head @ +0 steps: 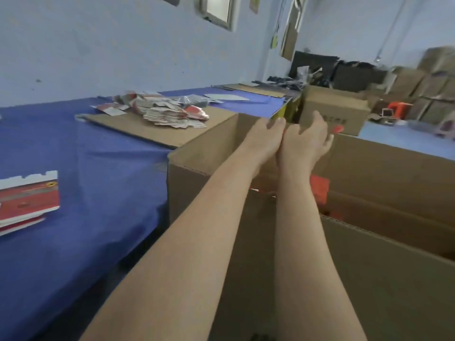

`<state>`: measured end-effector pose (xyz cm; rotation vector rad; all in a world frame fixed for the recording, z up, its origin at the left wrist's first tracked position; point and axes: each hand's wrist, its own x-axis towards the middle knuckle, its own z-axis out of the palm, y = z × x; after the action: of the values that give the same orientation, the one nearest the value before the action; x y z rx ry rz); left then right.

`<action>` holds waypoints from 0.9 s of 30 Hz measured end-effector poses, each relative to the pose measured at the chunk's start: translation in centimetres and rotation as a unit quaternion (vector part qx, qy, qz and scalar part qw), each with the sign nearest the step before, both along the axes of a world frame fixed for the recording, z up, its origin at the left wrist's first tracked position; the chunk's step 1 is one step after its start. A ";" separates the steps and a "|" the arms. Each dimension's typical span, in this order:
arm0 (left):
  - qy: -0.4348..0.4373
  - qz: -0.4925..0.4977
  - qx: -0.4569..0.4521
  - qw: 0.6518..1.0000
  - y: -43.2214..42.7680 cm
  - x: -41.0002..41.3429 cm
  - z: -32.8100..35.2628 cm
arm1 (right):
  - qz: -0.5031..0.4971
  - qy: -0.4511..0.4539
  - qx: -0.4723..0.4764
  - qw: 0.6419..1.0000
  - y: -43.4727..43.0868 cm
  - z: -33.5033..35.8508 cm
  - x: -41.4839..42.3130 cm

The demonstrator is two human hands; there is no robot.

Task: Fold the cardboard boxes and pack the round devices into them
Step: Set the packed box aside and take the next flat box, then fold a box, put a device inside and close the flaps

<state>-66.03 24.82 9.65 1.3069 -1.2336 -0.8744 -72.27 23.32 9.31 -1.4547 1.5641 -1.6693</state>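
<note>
**Reach over open carton [197,173] beside blue bench [86,168]**

Two bare forearms stretch from the bottom of the frame to its centre, over a large brown carton with its flaps up. The left hand [267,134] and right hand [307,140] touch at the heels of the palms, above the carton's far side. The left hand's fingers are curled, and I cannot tell if they hold anything. The right hand's fingers are spread and loose, with nothing plainly in them.

Red packs [319,190] show inside the carton, so this looks like the stowing of filled boxes rather than folding. No round device is in view. The next move probably calls for drawing both hands back to the bench for a fresh flat box.

Flat red-and-white boxes [29,200] lie stacked at the left edge. A looser pile [172,114] sits on a cardboard sheet [138,130], upper centre. The bench is draped in blue cloth. Behind it is a pale blue wall [98,45]. More brown cartons [430,77] are stacked at the upper right, blurred.
</note>
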 end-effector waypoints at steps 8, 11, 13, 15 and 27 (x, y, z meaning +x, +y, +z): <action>0.092 0.345 -0.140 0.923 6.8 15.5 -2.4 | 0.391 -0.137 -0.025 0.910 6.8 -3.1 15.0; 0.013 0.483 -0.066 0.873 12.1 24.3 -5.4 | 0.487 -0.081 0.056 0.868 9.6 -6.1 22.7; -0.032 0.547 0.047 0.835 16.0 29.5 -7.9 | 0.513 0.064 0.086 0.852 10.9 -8.7 27.3; -0.052 0.566 0.147 0.810 19.1 33.1 -10.2 | 0.516 0.176 0.126 0.828 11.7 -10.9 30.6; -0.070 0.505 0.245 0.824 20.3 36.5 -13.5 | 0.437 0.269 0.099 0.852 12.8 -14.2 37.8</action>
<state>-29.54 45.10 -3.90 2.1509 -0.2400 -0.2926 -34.51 36.15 -4.89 -2.1649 0.9569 -0.5774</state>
